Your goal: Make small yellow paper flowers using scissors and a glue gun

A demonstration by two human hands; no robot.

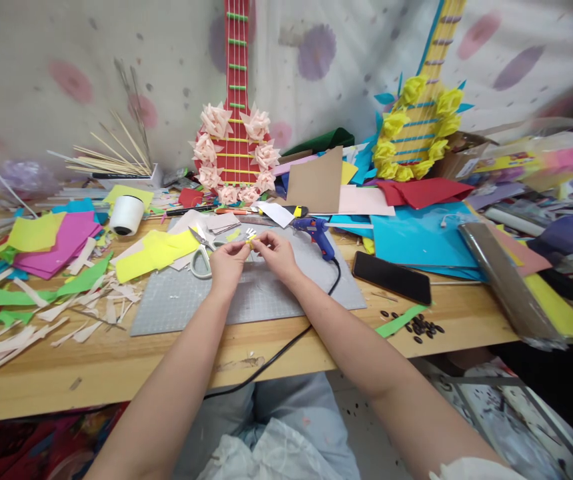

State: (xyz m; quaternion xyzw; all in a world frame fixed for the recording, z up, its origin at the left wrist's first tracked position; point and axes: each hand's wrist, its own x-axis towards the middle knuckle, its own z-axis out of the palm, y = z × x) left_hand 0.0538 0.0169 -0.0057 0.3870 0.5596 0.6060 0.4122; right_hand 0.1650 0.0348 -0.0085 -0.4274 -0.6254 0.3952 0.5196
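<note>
A: What lies on the left?

B: Pale, thin strips of scrap (9,341) on the near side, with flat magenta sheets (72,245) on their far side. Further right come a thin, bright yellow sheet (153,259) and metal-bladed scissors with pale grey loop handles (207,245), by the far left part of a grey, gridded, rectangular mat (166,315).

A: And the 2 hands?

B: The left hand (229,262) has its thumb and fingertips closed in a pinch on a tiny yellow piece with a white, fringed end (250,234). The right hand (277,255) meets it from the other side, its fingertips pinched on that same piece.

A: Where exactly is the piece?

B: Between the 2 sets of fingertips, above the far part of the mat, its white end poking out on the far side. Fingers hide the rest.

A: Which step is this?

B: Shaping or adjusting the piece by hand, I'd judge. The next move seems to call for a light, steady pinch, sparing the fringe.

A: And further right?

B: A blue glue gun (315,232), untouched, just beside the right hand; then a black, rectangular phone (391,277), with small, dark, oval beads (419,327) on its near side.
</note>
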